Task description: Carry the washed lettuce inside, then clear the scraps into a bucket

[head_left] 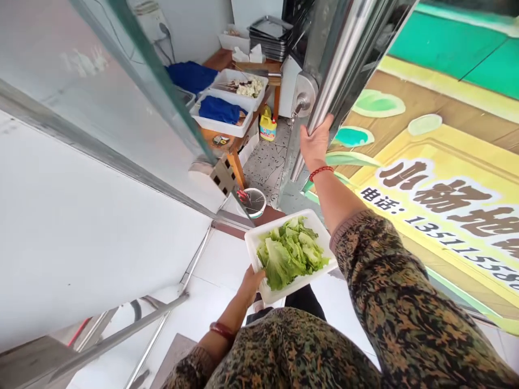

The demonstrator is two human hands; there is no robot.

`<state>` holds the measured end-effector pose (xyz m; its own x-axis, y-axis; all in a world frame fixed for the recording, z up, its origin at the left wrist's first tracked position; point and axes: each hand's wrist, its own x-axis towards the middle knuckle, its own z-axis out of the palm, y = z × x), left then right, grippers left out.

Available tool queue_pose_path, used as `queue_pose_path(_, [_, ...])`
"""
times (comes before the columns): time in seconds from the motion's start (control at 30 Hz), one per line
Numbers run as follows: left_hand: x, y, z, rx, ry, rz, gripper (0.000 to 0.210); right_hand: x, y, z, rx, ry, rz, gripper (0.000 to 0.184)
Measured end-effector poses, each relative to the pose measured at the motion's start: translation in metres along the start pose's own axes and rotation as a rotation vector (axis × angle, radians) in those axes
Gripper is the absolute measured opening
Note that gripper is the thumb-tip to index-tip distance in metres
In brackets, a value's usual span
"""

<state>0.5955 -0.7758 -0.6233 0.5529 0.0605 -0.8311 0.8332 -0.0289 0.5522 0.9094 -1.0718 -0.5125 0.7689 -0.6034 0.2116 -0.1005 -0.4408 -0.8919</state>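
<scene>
Low in front of my body, a white plastic tray (267, 294) carries loose green lettuce leaves (290, 254). My left hand (249, 283) grips its left edge, thumb over the rim and the other fingers hidden beneath. Farther up and to the right, my right hand (316, 141) is wrapped around the vertical steel handle (340, 62) of a glass door. Beside that hand a round lock (305, 93) with keys hanging from it is fixed to the door frame. The door stands ajar, with a gap into the room.
Inside, a wooden table (236, 167) bears white trays (239, 129) with blue cloths and skewered food. Stacked metal trays (270, 38) stand behind. A yellow bottle (267, 125) and a round bin (256, 202) rest on the floor. A glass panel (170, 81) borders the left; a metal railing (121, 337) runs lower left.
</scene>
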Motion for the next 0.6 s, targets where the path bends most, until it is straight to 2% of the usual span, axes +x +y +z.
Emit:
queue_pose_path(0.2, [0.031,0.01,0.022,-0.094,0.084,0.051,0.042,0.021,0.012,-0.003,0.0,0.046,-0.08,0.05])
queue_pose_path(0.33, [0.051,0.026,0.05,-0.203,0.164,0.101,0.036,0.04,0.021,-0.006,-0.066,-0.001,-0.014,0.048])
queue_pose_path(0.47, [0.068,0.054,0.068,-0.294,0.2,0.145,0.025,0.062,0.03,-0.006,-0.046,0.032,-0.023,0.051])
queue_pose_path(0.6, [0.08,0.095,0.062,-0.358,0.2,0.196,0.018,0.08,0.039,-0.004,-0.065,0.06,0.019,0.052])
